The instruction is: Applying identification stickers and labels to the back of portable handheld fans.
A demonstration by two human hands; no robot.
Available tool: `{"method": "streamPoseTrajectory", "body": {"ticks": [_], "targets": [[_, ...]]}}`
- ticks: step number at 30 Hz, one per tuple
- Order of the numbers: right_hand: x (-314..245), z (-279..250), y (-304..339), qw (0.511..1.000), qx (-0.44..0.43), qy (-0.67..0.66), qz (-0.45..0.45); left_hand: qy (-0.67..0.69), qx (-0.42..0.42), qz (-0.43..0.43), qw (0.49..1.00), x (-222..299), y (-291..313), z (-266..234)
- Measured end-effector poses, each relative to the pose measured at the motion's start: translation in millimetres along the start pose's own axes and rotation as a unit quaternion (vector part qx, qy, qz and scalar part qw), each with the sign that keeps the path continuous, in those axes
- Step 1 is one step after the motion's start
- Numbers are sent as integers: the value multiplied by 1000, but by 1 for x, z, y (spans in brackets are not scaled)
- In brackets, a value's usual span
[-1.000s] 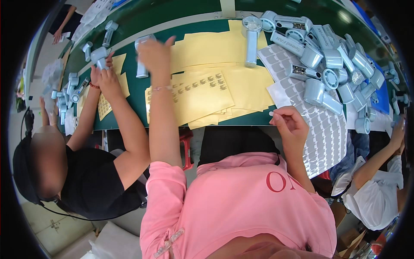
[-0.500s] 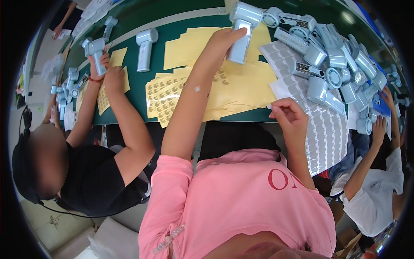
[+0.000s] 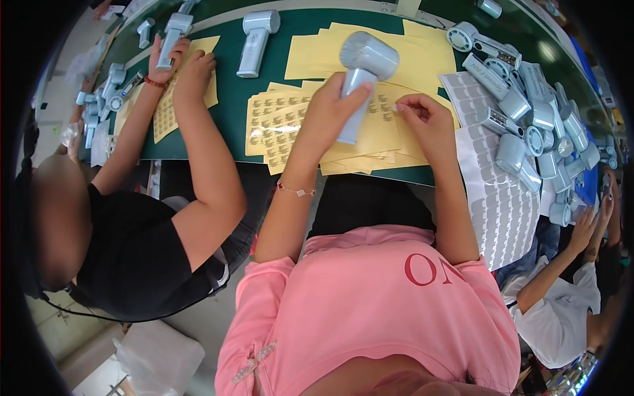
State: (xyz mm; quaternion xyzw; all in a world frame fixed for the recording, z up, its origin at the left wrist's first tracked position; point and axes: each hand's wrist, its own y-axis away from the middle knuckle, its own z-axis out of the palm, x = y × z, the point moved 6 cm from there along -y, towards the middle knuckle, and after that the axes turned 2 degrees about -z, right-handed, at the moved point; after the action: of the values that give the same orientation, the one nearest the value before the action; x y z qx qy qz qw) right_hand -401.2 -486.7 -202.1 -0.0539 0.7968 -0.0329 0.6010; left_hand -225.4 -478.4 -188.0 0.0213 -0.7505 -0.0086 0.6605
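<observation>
From where I stand, the person in the pink top [image 3: 389, 290] has the left hand [image 3: 333, 112] wrapped round the handle of a pale blue handheld fan [image 3: 374, 58], its round head up and tilted a little to the right, above the near middle of the green table [image 3: 228, 99]. A thin bracelet [image 3: 296, 191] circles that wrist. The right hand [image 3: 428, 127] is just to the right of the fan, over the yellow sheets, fingers curled and thumb brought in toward the forefinger; whether something tiny sits between the fingertips I cannot tell. Under both hands lie overlapping yellow sheets [image 3: 264, 122], some with rows of small dark printed marks, and farther off more yellow sheets [image 3: 330, 56] look plain. To the right, a long sheet of grey labels [image 3: 505, 221] hangs over the near edge, a heap of similar fans [image 3: 522, 109] partly on it. One lone fan [image 3: 256, 45] lies at the far left of the yellow sheets. At left, a co-worker in black [image 3: 132, 257] grips another fan [image 3: 176, 41] in one hand [image 3: 160, 61]; at right sits someone in a white shirt [image 3: 551, 317].
</observation>
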Motion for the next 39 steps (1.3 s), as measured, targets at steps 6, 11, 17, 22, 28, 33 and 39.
{"method": "streamPoseTrajectory", "body": {"ticks": [6, 11, 17, 22, 28, 33, 39], "targets": [[-2, 3, 9, 999, -42, 33, 8, -96, -30, -41, 994, 4, 1, 14], [-8, 10, 8, 980, -22, 178, -87, -170, -30, -64, 983, 0, -1, 18], [-19, 17, 15, 960, -15, 230, -162, -208, -27, -45, 977, 7, -1, 20], [-43, 6, 51, 983, -121, 92, -105, -258, -65, -54, 962, 13, -1, 21], [-24, -11, 64, 963, -123, -204, 125, -27, -73, 0, 997, 22, 2, 17], [-57, -12, 68, 937, -38, -342, 52, 232, -76, -41, 969, 33, 19, 31], [-73, 0, 66, 945, -60, -323, 0, 324, -52, -73, 942, 37, 34, 38]]}}
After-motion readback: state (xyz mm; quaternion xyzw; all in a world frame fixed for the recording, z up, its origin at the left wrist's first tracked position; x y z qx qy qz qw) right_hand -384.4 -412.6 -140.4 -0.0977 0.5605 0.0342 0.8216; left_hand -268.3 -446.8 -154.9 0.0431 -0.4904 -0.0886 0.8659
